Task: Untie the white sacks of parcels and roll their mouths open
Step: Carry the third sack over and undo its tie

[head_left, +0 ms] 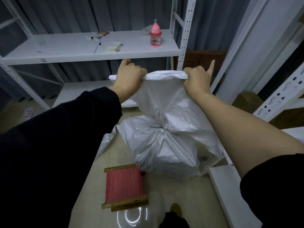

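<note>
- White sack (166, 145): woven plastic, crinkled and faintly shiny, standing on the pale floor (172, 195) at the centre of the frame, its bulging lower part sitting just beyond a stool.
- Green tie (156, 127): thin, cinching the sack's neck about halfway up; the cloth is gathering into radiating pleats around it.
- Sack mouth (164, 75): the part above the tie is fanning upward, and its top edge is bunching into a thick rolled band, stretched level between the two hands in the upper centre.
- Left hand (130, 76): fingers curling over the left end of the rolled band and gripping it; a black sleeve is covering the forearm to the wrist.
- Right hand (196, 79): gripping the right end of the band with curled fingers, while one finger is sticking straight up; the forearm is showing bare.
- More white woven cloth (107, 140): lying flat on the floor left of the sack.
- Stool (123, 186): low, with a red corded seat and wooden rails, sitting at the lower centre.
- White metal shelf (74, 51): running across the upper left, behind the hands.
- Pink bottle (155, 36): standing upright at the shelf's right end.
- Pens (97, 38) and a notepad (114, 46): lying mid-shelf.
- Grey curtain (65, 14): hanging behind the shelf.
</note>
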